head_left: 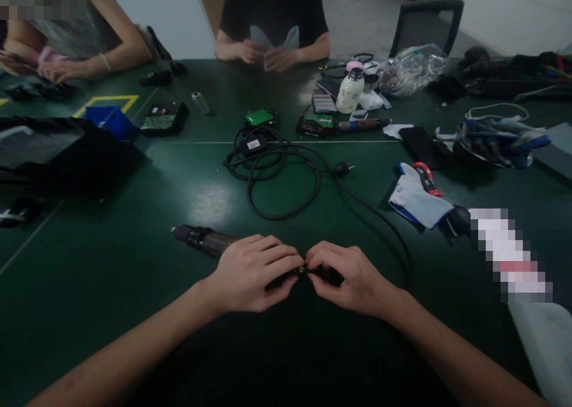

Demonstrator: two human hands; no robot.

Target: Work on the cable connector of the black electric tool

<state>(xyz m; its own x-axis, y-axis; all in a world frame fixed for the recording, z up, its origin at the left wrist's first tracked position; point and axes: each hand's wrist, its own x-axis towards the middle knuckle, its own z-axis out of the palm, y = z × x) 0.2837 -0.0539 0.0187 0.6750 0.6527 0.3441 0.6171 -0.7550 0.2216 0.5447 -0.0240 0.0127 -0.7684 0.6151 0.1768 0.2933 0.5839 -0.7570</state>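
A brown and black electric screwdriver (206,239) lies near the front of the green table, its bit end toward the left. My left hand (257,273) is closed around its rear part, and a small metallic end shows at the fingertips. Opposite it, my right hand (348,276) pinches a dark cable end, mostly covered by the fingers. The two hands nearly meet, but whether the cable end touches the screwdriver cannot be made out. A black cable (393,228) curves down from the coil to my right hand.
Ahead lie a black adapter box (252,145), a mains plug (343,168) and open hard drives (260,118). A second electric screwdriver (364,124), a white bottle (350,91) and gloves (417,197) are to the right. Left are a black bag (53,157) and blue box (109,121). Two people sit opposite.
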